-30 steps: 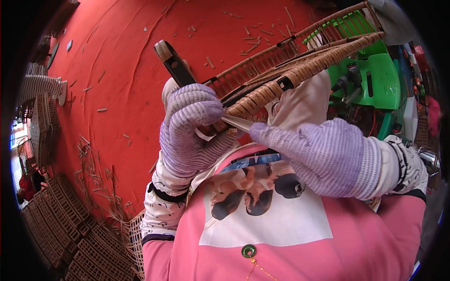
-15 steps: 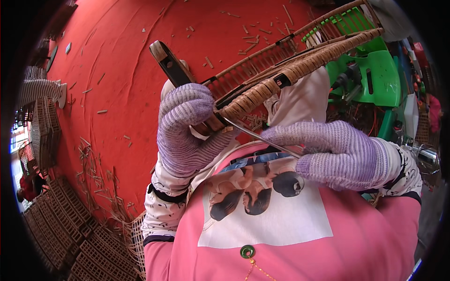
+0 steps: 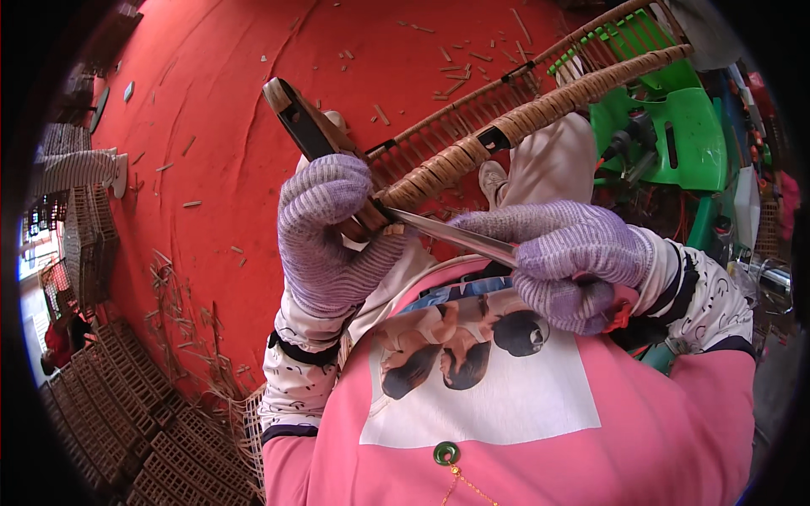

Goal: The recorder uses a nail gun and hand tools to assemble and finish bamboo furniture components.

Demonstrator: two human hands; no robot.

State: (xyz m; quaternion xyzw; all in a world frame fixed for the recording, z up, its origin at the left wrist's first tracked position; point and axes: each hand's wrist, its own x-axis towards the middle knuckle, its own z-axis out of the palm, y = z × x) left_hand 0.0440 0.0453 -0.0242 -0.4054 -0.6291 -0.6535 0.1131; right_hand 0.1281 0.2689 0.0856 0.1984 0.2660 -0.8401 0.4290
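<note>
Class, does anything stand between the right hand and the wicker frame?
Only the metal tool held by the right hand, its tip at the near end of the wicker frame, beside the left hand; nothing else visibly intervenes.

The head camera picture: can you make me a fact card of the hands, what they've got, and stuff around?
Left hand: purple striped glove, gripping the wicker frame near its corner
Right hand: matching glove, closed around a slim metal tool
Tool tip: at the corner beside the left hand; exact contact unclear
Floor: red, with scattered thin brown strips
Far right: green plastic chair
Lower left: brown lattice pieces
</note>
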